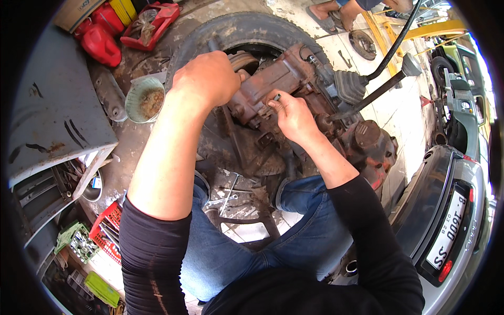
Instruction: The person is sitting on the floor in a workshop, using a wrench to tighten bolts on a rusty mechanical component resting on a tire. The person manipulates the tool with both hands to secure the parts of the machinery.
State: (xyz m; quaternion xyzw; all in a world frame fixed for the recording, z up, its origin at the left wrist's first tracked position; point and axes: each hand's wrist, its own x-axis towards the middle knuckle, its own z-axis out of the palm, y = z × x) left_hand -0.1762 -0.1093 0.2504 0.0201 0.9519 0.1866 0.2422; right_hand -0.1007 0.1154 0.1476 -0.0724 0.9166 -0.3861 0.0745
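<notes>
- Gearbox housing [283, 84]: I judge it heavy, rigid, greasy; grip the casting edges.
- My left hand [207, 79] clamps its top; right hand [291, 115] pinches a small bolt [276, 97].

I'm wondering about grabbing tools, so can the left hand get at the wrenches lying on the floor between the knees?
Probably yes: the left hand rests up on the rusty gearbox, while the wrenches lie uncovered between the knees.

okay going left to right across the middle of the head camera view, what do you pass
Grey panel → bowl → left hand → right hand → rusty gearbox housing → car bumper.
</notes>
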